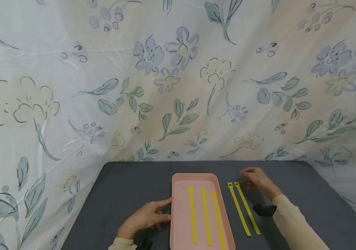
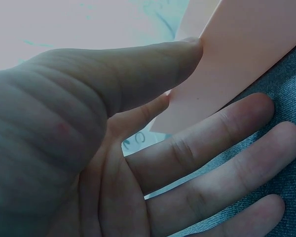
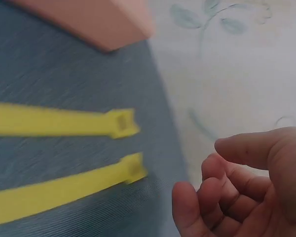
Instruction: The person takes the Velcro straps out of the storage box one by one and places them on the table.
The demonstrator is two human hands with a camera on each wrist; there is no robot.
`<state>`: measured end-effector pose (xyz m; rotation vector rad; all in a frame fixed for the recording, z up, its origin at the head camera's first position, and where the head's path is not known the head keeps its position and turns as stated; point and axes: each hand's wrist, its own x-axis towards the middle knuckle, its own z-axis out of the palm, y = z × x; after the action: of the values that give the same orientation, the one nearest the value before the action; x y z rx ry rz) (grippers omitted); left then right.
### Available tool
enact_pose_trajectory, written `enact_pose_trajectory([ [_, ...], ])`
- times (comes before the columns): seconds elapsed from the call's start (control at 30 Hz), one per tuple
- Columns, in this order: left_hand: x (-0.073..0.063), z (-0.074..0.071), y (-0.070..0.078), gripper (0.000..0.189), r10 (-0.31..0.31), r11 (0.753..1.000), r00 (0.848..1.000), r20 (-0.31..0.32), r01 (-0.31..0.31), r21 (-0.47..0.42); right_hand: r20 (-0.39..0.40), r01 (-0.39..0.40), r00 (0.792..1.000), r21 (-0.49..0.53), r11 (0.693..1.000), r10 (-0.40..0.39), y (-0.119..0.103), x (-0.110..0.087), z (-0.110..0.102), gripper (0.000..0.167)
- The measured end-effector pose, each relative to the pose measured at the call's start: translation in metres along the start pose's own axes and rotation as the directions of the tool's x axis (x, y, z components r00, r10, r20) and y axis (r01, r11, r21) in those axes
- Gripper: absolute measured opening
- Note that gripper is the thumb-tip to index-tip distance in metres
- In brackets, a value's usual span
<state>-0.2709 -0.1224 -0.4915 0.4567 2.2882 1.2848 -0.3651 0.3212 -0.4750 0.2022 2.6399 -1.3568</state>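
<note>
A pink tray (image 1: pixel 181 211) lies on the dark table with three yellow strap-style cable ties (image 1: pixel 192 215) lengthwise inside it. My left hand (image 1: pixel 146 216) touches the tray's left side with the tips of thumb and index finger, the other fingers extended below. Two more yellow cable ties (image 1: pixel 239 210) lie side by side on the table, just right of the tray. Beside their slotted heads (image 3: pixel 122 123), my right hand (image 1: pixel 259 181) hovers with loosely curled fingers and nothing in them.
The dark table (image 1: pixel 128 184) reaches back to a hanging floral cloth (image 1: pixel 178 86), which also covers both sides. A black band with a small device (image 1: pixel 264 209) sits on the right wrist.
</note>
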Motion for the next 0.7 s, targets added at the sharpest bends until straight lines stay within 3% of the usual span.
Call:
enact_pose_trajectory([
  [0.23, -0.001, 0.0, -0.004, 0.067, 0.008, 1.0, 1.0, 0.005, -0.008, -0.013, 0.006, 0.035, 0.999, -0.002, 0.999, -0.035, -0.044, 0.006, -0.02, 0.042],
  [0.4, -0.001, 0.0, -0.004, 0.066, 0.002, 1.0, 1.0, 0.008, -0.002, -0.013, -0.001, 0.12, 0.993, -0.013, 0.993, -0.12, -0.082, 0.006, -0.029, 0.049],
  [0.7, 0.001, -0.002, -0.001, 0.067, -0.01, 1.0, 1.0, 0.011, 0.01, -0.005, 0.003, 0.235, 0.972, -0.06, 0.97, -0.236, -0.14, -0.004, -0.023, 0.044],
])
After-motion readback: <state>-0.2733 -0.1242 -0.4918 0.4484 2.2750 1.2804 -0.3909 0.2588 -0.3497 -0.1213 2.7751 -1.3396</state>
